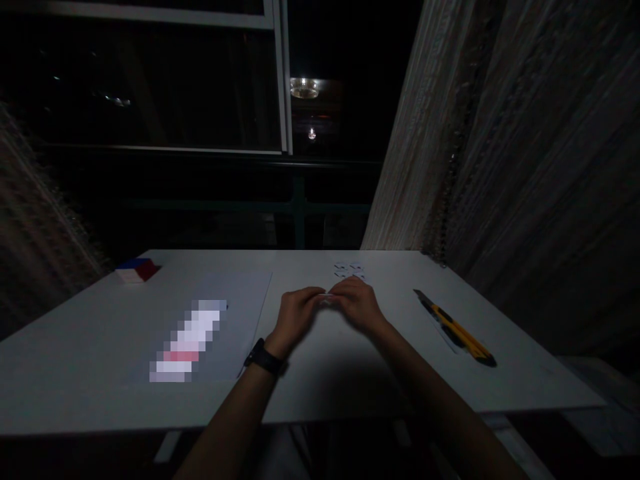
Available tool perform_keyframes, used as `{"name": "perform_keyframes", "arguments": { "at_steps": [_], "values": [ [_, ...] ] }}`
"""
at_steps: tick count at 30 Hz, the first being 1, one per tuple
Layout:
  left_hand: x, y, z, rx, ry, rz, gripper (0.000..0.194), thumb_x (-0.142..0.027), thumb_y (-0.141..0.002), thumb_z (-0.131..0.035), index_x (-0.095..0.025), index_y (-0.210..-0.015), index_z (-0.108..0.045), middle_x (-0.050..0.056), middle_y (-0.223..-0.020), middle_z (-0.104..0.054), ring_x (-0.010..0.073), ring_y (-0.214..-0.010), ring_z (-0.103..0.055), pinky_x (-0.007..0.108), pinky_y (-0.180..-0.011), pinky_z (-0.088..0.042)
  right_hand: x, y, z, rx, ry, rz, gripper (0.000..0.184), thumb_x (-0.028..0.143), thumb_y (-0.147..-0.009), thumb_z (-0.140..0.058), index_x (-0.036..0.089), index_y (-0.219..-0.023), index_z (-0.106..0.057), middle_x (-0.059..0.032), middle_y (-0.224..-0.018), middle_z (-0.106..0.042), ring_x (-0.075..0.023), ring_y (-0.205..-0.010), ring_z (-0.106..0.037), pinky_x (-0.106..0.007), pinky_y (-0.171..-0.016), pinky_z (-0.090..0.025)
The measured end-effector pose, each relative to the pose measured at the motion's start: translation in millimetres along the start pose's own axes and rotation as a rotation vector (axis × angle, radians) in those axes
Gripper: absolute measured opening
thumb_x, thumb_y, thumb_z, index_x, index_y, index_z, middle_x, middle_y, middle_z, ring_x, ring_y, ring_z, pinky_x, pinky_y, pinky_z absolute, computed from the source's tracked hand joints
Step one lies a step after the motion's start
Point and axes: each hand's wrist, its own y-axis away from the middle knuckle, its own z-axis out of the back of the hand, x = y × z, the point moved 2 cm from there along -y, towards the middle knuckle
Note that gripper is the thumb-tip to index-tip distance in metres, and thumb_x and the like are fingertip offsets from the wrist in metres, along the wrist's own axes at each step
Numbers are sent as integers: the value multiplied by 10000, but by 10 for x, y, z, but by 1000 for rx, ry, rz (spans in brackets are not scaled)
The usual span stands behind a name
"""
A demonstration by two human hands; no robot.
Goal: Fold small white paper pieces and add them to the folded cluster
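Note:
Over the middle of the white table (pixel 320 373), my left hand (pixel 296 315) and my right hand (pixel 361 307) meet with fingertips closed. Between them they pinch a small, pale, flat piece (pixel 327 298), perhaps paper; the fingers cover most of it, and dim light blurs its details. My left wrist wears a black watch. Just beyond my right hand lie several small white printed cards (pixel 341 267) in a cluster, partly hidden by that hand.
A yellow and black utility knife (pixel 457 333) lies on the right with its blade exposed, pointing away. To the left, a bright pixelated patch (pixel 187 343) covers part of a pale sheet (pixel 253 293). A coloured cube (pixel 136 269) sits at the far left; curtains (pixel 420 127) hang behind.

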Motion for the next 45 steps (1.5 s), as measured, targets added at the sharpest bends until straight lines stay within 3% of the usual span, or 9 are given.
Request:
{"name": "perform_keyframes", "arguments": {
  "at_steps": [7, 11, 16, 18, 21, 24, 29, 37, 45],
  "values": [
    [-49, 21, 1, 14, -16, -36, 186, -260, -812, -511, -201, -891, -669, 27, -830, -696, 146, -743, -634, 230, -702, -460, 9, 5, 6, 16, 71, -27, 68, 257, -722, -644, 231, -725, -706, -27, -702, -676, -179, -744, -570, -312, -720, -428],
    [-44, 12, -3, 11, 52, 12, 186, -222, -798, -518, -205, -927, -651, 29, -852, -691, 150, -767, -633, 245, -717, -466, 6, 19, 2, 3, 56, -54, 54, 242, -703, -656, 217, -681, -698, -29, -657, -651, -172, -711, -556, -296, -683, -422],
    [13, -10, -112, 76, 472, 263, 369, -207, -666, -662, -158, -1024, -588, 52, -825, -691, 176, -766, -646, 289, -705, -503, -63, 50, -29, -116, -52, -263, 95, 272, -639, -685, 190, -597, -661, -21, -633, -612, -160, -646, -556, -290, -639, -417],
    [36, 4, -191, 149, 610, 377, 378, -200, -567, -736, -129, -916, -608, 51, -775, -687, 179, -710, -648, 281, -646, -517, -89, 63, -65, -143, -128, -339, 114, 277, -604, -697, 180, -570, -646, -11, -605, -600, -153, -611, -550, -289, -624, -414],
    [65, 33, -264, 172, 613, 499, 248, -276, -550, -750, -106, -625, -586, 40, -584, -639, 169, -580, -627, 256, -521, -504, -108, 75, -135, -154, -331, -455, 159, 299, -563, -708, 167, -544, -624, 0, -541, -585, -143, -544, -529, -276, -563, -404],
    [76, 44, -283, 180, 653, 581, 273, -333, -591, -721, -98, -618, -586, 73, -592, -642, 181, -563, -630, 242, -449, -476, -101, 87, -189, -185, -569, -587, 199, 321, -529, -724, 162, -549, -606, 11, -510, -577, -128, -497, -507, -259, -509, -387],
    [76, 23, -252, 201, 604, 545, 307, -402, -672, -638, -96, -677, -622, 100, -654, -664, 146, -501, -602, 210, -387, -395, -71, 89, -207, -198, -730, -686, 229, 334, -503, -739, 160, -582, -613, 3, -552, -595, -128, -533, -525, -270, -550, -413],
    [66, 44, -213, 294, 307, 368, 301, -399, -712, -581, -140, -560, -554, 21, -483, -588, 109, -439, -513, 221, -459, -375, -136, 70, -229, -74, -578, -628, 277, 404, -531, -723, 151, -565, -615, 9, -518, -560, -118, -508, -482, -267, -520, -374],
    [7, 28, -218, 285, 393, 402, 332, -433, -730, -557, -112, -667, -617, 44, -541, -620, 99, -431, -498, 206, -434, -363, -129, 85, -242, -157, -662, -636, 299, 426, -533, -723, 157, -577, -598, 20, -524, -557, -109, -510, -482, -253, -525, -384]
  ]
}}
